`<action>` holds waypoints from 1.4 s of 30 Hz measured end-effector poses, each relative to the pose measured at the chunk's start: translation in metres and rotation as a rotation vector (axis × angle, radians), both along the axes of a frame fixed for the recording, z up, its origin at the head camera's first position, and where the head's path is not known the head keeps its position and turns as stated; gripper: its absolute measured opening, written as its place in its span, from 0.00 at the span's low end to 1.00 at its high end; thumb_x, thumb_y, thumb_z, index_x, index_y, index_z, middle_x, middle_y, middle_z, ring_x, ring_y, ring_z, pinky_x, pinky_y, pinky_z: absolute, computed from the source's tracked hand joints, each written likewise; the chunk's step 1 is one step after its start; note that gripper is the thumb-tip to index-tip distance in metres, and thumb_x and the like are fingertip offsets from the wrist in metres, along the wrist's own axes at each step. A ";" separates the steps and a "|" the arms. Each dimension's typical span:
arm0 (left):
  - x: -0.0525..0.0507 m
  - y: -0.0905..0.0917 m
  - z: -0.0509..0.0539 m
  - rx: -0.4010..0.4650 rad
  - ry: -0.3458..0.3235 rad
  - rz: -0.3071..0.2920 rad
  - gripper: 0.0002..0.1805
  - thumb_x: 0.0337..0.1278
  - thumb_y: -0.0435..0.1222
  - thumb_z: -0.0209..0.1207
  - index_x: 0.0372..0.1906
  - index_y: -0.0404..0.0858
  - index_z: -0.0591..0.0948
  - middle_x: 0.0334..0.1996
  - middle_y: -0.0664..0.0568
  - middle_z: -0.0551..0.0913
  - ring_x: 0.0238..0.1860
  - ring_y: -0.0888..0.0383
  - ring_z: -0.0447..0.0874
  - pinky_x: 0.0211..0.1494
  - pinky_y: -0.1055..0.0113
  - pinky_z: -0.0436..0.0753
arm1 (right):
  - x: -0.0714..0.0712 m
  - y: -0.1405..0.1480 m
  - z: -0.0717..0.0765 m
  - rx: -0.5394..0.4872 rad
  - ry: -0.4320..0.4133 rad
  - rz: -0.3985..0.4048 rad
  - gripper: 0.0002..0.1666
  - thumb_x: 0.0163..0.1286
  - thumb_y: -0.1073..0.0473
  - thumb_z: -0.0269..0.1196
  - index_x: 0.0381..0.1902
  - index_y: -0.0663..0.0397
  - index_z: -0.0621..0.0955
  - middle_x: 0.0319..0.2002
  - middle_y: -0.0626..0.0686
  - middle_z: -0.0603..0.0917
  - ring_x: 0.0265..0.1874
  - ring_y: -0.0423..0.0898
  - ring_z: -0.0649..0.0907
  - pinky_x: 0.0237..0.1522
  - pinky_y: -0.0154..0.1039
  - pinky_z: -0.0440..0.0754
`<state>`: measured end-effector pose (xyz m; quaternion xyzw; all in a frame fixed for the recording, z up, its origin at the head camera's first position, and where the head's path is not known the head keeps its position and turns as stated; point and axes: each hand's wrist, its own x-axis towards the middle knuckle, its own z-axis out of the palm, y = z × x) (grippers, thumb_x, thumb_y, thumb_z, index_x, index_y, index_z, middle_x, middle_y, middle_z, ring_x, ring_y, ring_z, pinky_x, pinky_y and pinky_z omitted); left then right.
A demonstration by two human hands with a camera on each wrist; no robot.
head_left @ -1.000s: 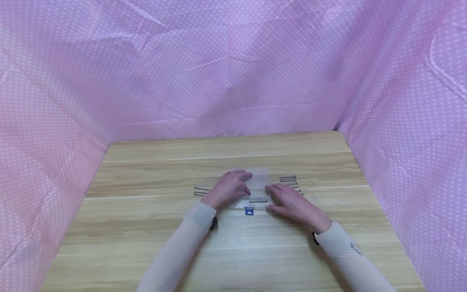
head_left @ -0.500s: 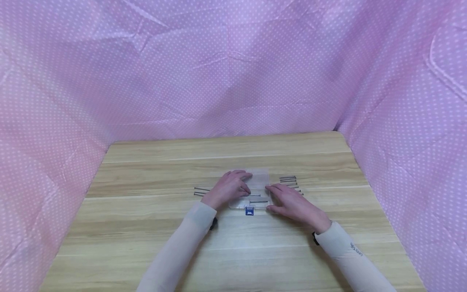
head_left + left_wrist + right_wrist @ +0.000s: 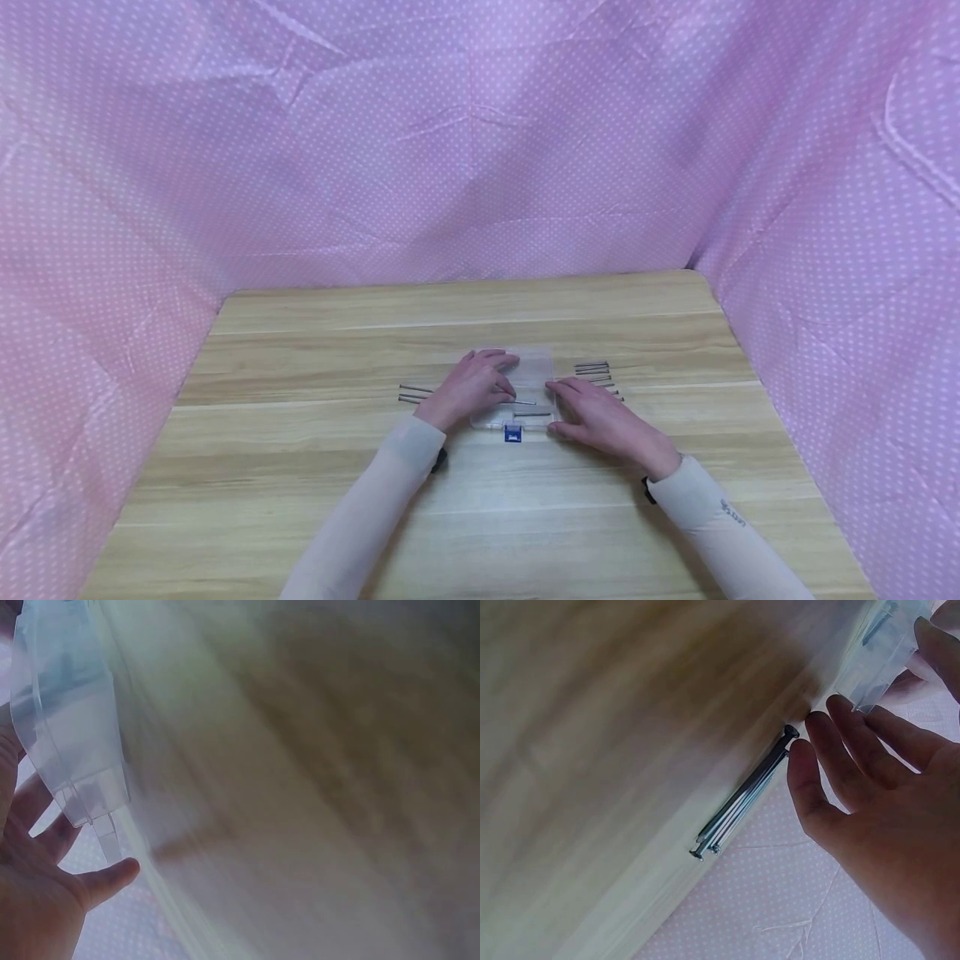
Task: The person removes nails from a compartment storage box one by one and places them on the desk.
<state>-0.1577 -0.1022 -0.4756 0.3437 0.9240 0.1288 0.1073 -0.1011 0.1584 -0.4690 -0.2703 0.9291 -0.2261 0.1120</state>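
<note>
A clear plastic box [image 3: 537,367] with a blue tag [image 3: 513,433] at its front lies mid-table. One nail [image 3: 532,414] rests in its front part. Just behind that, another nail [image 3: 527,403] shows by the fingertips of my left hand [image 3: 471,385], which hovers over the box's left side. In the left wrist view, the thumb stands away from the box [image 3: 71,712], and other fingertips are hidden behind it. My right hand [image 3: 603,423] rests at the box's right side with relaxed fingers. The right wrist view shows its fingers by the box [image 3: 892,656].
Several loose nails [image 3: 592,368] lie right of the box, partly behind the right hand. Left of the box are two more nails [image 3: 412,393], partly covered by the left hand. Pink dotted cloth [image 3: 465,167] surrounds the wooden table [image 3: 300,350] at the back and sides.
A nail has come into sight by the left fingertips since one second ago, and has since shifted slightly toward the front. Both hands and the box have hardly moved.
</note>
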 end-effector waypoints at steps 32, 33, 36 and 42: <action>-0.007 0.021 -0.008 0.091 0.140 -0.153 0.06 0.58 0.49 0.72 0.39 0.57 0.93 0.80 0.54 0.61 0.83 0.42 0.42 0.74 0.24 0.44 | -0.001 0.000 0.000 -0.006 -0.016 0.002 0.43 0.69 0.45 0.71 0.73 0.63 0.72 0.67 0.63 0.77 0.67 0.60 0.76 0.69 0.60 0.72; -0.007 0.021 -0.008 0.091 0.135 -0.150 0.06 0.59 0.49 0.71 0.39 0.57 0.93 0.80 0.54 0.61 0.83 0.42 0.42 0.75 0.24 0.44 | -0.001 0.000 0.000 -0.005 -0.016 0.001 0.43 0.69 0.45 0.71 0.73 0.63 0.72 0.67 0.63 0.77 0.67 0.60 0.76 0.69 0.60 0.72; -0.007 0.022 -0.008 0.082 0.121 -0.140 0.06 0.60 0.48 0.71 0.39 0.56 0.93 0.80 0.54 0.62 0.83 0.44 0.41 0.75 0.25 0.44 | -0.001 -0.001 0.001 -0.005 -0.016 0.001 0.43 0.69 0.45 0.71 0.73 0.63 0.72 0.67 0.63 0.77 0.68 0.60 0.76 0.69 0.60 0.72; -0.007 0.022 -0.006 0.061 0.077 -0.139 0.05 0.65 0.46 0.69 0.40 0.53 0.92 0.80 0.53 0.61 0.83 0.46 0.42 0.77 0.27 0.44 | -0.002 0.000 0.001 -0.014 -0.019 0.001 0.43 0.69 0.45 0.71 0.73 0.63 0.72 0.68 0.63 0.77 0.68 0.60 0.75 0.70 0.60 0.71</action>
